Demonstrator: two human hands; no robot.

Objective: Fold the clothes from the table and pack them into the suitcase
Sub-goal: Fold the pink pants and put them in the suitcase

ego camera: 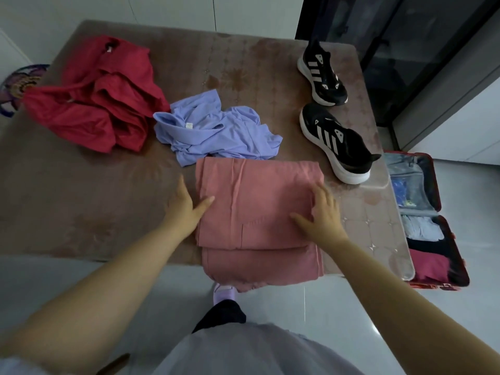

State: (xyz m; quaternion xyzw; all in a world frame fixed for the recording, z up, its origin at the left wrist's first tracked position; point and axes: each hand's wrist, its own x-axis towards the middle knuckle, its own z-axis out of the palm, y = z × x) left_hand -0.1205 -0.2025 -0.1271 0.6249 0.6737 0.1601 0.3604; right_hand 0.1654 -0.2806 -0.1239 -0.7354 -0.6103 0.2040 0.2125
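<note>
A folded pink garment [257,207] lies at the table's [81,212] near edge, its lower layer overhanging. The left hand [186,209] rests flat at its left side, and the right hand [322,212] presses spread fingers on top. If it is lifted loosely, the folds could slide apart before reaching the open suitcase [436,180] on the floor.

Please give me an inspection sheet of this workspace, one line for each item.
Surface: brown table, patterned cover.
Job's things: pink garment folded at near edge; blue shirt and red garment crumpled behind; suitcase open on floor, right, partly packed.
Clutter: shoes on table's right side.
Hands: left hand touches pink garment's left edge; right hand rests on its right side.
Cables: nothing seen.
Surroundings: mat far left, dark cabinet far right.
</note>
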